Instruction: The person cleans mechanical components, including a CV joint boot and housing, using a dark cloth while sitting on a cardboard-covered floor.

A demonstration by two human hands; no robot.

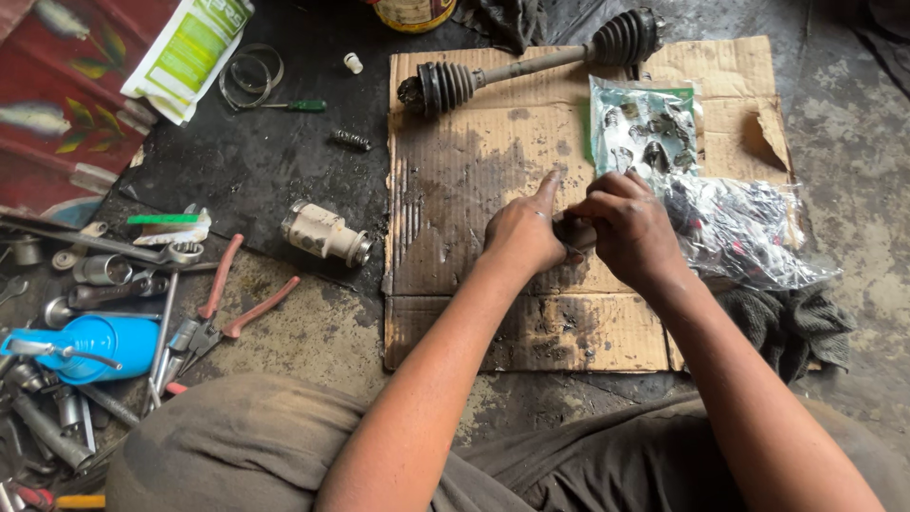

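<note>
My left hand [523, 230] and my right hand [624, 229] meet over a stained sheet of cardboard [474, 171], both closed around a small dark part [573, 234] that is mostly hidden by the fingers. A drive axle with two ribbed rubber boots [531, 64] lies across the cardboard's far edge. A clear plastic bag of small metal parts [645, 128] lies just beyond my right hand, and a crumpled clear bag with dark pieces [744, 232] sits to its right.
A cream-coloured cylindrical part [325, 232] lies left of the cardboard. Red-handled pliers [223, 303], a blue oil can [90, 346], wrenches and sockets crowd the left floor. A green-handled screwdriver [296, 105], metal clamp rings [251, 71], a spring [351, 140] and a dark rag [787, 327] lie around.
</note>
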